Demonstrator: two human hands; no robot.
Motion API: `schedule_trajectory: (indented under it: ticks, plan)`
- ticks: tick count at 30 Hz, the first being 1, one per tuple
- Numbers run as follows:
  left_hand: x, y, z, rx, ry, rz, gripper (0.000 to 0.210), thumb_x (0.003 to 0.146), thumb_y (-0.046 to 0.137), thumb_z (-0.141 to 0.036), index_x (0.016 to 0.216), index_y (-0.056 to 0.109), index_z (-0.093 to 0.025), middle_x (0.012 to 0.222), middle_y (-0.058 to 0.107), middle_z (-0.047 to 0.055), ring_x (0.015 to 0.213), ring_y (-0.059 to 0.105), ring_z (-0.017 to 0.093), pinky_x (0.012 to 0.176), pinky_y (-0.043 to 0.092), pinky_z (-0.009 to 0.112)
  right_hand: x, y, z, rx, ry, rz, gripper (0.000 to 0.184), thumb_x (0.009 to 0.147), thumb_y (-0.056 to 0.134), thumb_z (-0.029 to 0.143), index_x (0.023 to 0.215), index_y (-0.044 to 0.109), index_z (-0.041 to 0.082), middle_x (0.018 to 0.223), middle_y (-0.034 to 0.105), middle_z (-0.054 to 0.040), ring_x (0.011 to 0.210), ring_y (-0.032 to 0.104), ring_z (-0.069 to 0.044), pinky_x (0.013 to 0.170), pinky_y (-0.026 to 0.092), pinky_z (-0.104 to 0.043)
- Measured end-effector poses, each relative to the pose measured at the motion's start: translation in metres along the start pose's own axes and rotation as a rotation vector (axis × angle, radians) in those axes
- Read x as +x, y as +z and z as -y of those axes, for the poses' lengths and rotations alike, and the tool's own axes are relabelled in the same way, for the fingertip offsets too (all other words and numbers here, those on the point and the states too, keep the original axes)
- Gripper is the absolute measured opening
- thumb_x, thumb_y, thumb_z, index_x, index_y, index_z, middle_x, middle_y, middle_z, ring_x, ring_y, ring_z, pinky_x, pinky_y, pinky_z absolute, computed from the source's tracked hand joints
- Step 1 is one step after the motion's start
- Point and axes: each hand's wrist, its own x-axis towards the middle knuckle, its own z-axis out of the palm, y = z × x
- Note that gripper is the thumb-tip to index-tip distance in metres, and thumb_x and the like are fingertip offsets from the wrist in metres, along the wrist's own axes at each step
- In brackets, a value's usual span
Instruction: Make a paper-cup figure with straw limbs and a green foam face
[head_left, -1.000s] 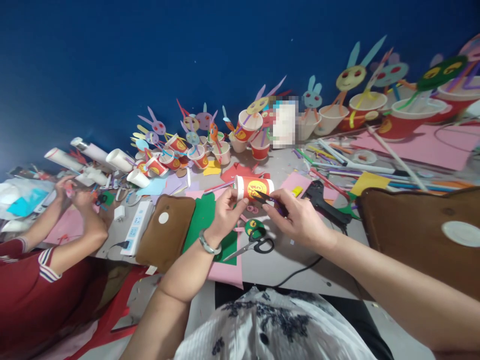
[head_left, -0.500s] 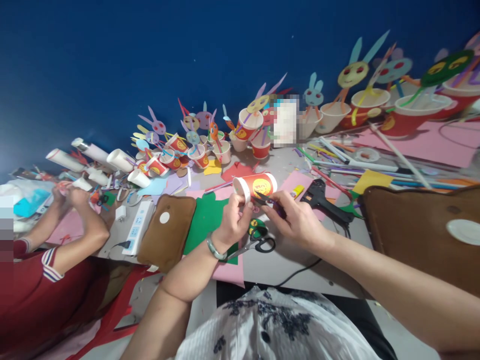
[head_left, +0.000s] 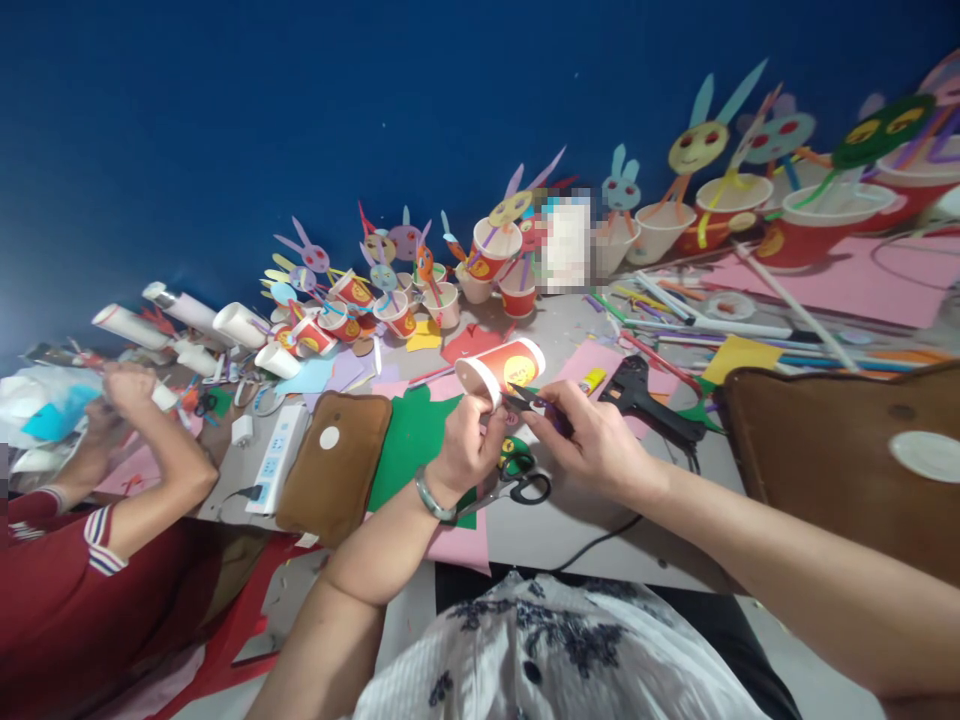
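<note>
Ahead of me a red and white paper cup [head_left: 504, 362] with a yellow emblem lies on its side, its white mouth towards my left hand [head_left: 471, 445]. That hand is closed at the cup's rim, thumb against fingers. My right hand [head_left: 600, 435] is wrapped round small scissors [head_left: 527, 396] with dark blades and a purplish handle. The parted blades point left, close to the cup's wall; whether they touch it I cannot tell. Below my hands lie black-handled scissors [head_left: 525, 485] and a green paper oval with yellow eyes [head_left: 514, 456].
A black glue gun [head_left: 651, 405] lies beyond my right hand, by a yellow tube [head_left: 592, 380]. Green paper [head_left: 412, 445] and a brown pad [head_left: 335, 465] sit left. Decorated cups [head_left: 499, 245] line the wall. A co-worker's arm [head_left: 161, 440] reaches over the table at left.
The cup has tipped and shifted slightly left, its mouth now lower than its base. My hands have hardly moved. The co-worker's hands have risen and moved left.
</note>
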Motion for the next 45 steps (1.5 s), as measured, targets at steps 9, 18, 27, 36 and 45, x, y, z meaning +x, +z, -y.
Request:
schedule_trajectory:
  ticks: [9,18,27,36,45]
  plan:
    - [-0.001,0.003,0.002,0.102,0.095,-0.027,0.011,0.099,0.05,-0.026,0.09,0.049,-0.019,0.072,0.058,0.0,0.063,0.056,0.012,0.06,0.043,0.024,0.0,0.0,0.002,-0.01,0.008,0.002,0.03,0.097,0.043,0.049,0.099,0.053,0.02,0.063,0.063,-0.0016,0.049,0.057,-0.017,0.051,0.039,-0.026]
    - [-0.004,0.006,-0.001,0.125,0.068,-0.039,0.013,0.1,0.049,-0.029,0.093,0.052,-0.019,0.074,0.06,0.001,0.065,0.058,0.013,0.061,0.044,0.025,-0.003,0.0,0.002,-0.159,-0.026,0.045,0.033,0.101,0.035,0.045,0.102,0.056,0.019,0.064,0.066,-0.0037,0.049,0.06,-0.019,0.049,0.033,-0.026]
    - [-0.008,0.009,-0.002,0.163,0.062,-0.065,0.014,0.1,0.051,-0.031,0.096,0.054,-0.017,0.073,0.062,0.002,0.065,0.059,0.013,0.059,0.044,0.024,-0.005,0.003,0.003,-0.187,-0.065,0.061,0.034,0.104,0.031,0.042,0.102,0.054,0.017,0.068,0.066,-0.0049,0.05,0.06,-0.018,0.049,0.032,-0.026]
    - [-0.011,0.01,-0.002,0.174,0.066,-0.061,0.013,0.1,0.052,-0.03,0.099,0.055,-0.017,0.079,0.066,0.005,0.07,0.064,0.015,0.061,0.046,0.026,-0.006,0.008,0.003,-0.157,-0.056,0.075,0.032,0.104,0.029,0.04,0.101,0.052,0.018,0.069,0.065,-0.0048,0.05,0.06,-0.019,0.049,0.032,-0.027]
    - [-0.011,0.009,-0.003,0.181,0.068,-0.067,0.014,0.099,0.052,-0.03,0.1,0.056,-0.017,0.08,0.068,0.005,0.07,0.067,0.015,0.062,0.048,0.026,-0.007,0.01,0.002,-0.168,-0.067,0.067,0.033,0.105,0.027,0.04,0.1,0.051,0.018,0.068,0.063,-0.0041,0.049,0.058,-0.018,0.048,0.031,-0.026]
